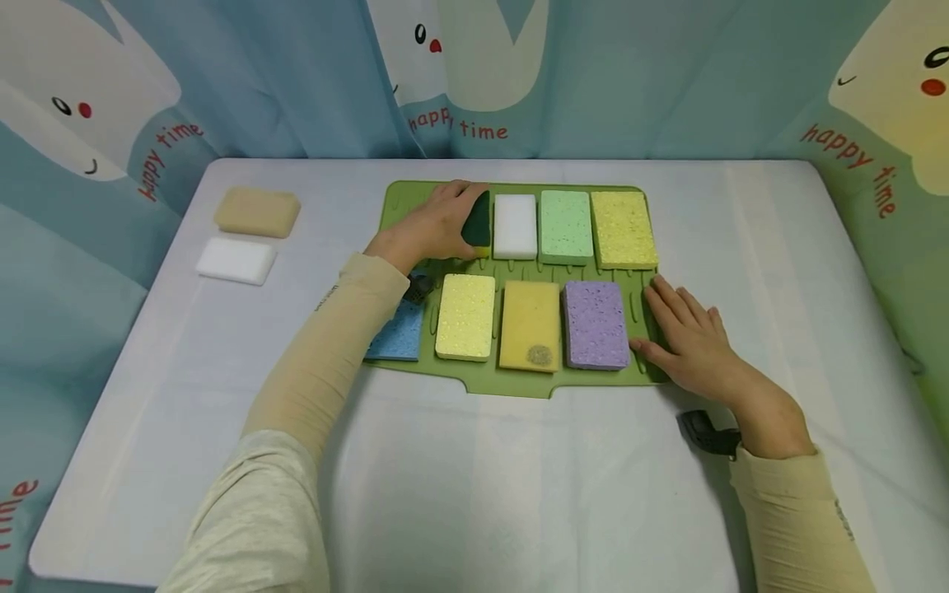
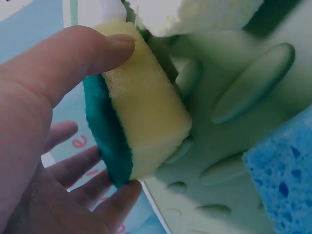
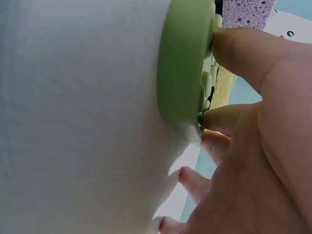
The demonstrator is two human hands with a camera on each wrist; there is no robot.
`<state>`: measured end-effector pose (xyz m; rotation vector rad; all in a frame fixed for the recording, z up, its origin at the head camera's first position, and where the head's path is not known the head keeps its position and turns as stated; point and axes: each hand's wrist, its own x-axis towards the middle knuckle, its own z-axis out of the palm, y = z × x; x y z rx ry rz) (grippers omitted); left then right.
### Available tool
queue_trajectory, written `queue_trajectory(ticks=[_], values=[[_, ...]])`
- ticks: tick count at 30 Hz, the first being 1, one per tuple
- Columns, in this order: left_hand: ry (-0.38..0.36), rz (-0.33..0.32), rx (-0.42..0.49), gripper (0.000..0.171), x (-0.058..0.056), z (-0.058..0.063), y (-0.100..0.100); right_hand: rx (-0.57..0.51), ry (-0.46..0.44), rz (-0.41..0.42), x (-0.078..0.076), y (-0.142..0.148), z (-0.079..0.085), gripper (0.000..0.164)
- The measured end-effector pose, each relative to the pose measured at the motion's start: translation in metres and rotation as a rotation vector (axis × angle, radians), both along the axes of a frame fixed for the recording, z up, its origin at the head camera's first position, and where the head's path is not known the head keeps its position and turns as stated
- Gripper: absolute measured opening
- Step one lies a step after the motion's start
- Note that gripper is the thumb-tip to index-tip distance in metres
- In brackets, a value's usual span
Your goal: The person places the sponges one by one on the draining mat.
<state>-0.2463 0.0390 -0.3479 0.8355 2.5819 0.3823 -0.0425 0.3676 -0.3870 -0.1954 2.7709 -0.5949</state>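
Observation:
At the back left of a green ridged mat (image 1: 511, 387), my left hand (image 1: 433, 226) grips a yellow sponge with a dark green scouring side (image 1: 478, 218). In the left wrist view the thumb presses the yellow foam (image 2: 151, 102) and fingertips meet the green side. A white sponge (image 1: 515, 226) lies just right of it, then a mint green one (image 1: 566, 226) and a speckled yellow one (image 1: 624, 231). My right hand (image 1: 689, 342) rests with fingers spread at the mat's right edge, thumb and some fingertips on it, beside a purple sponge (image 1: 596, 325).
The front row also holds a blue sponge (image 1: 396, 333), partly hidden by my left arm, a pale yellow one (image 1: 465, 317) and a deeper yellow one with a grey spot (image 1: 529, 317). A beige sponge (image 1: 257, 212) and a white block (image 1: 237, 260) lie on the white table (image 1: 578, 494) at left.

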Motion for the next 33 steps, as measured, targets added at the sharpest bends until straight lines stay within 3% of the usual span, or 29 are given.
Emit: queue_trajectory(ticks=[13,23,33], values=[[-0.025,-0.006,0.077,0.1,-0.002,0.001,-0.014,0.011,0.009,0.008,-0.001,0.0,0.0,0.081],[-0.02,0.051,0.088,0.103,0.0,0.013,-0.048,0.0,0.005,0.002,0.001,0.0,0.0,0.081],[0.019,0.098,0.111,0.098,0.008,0.013,-0.085,-0.002,0.025,0.009,0.001,-0.001,0.001,0.081]])
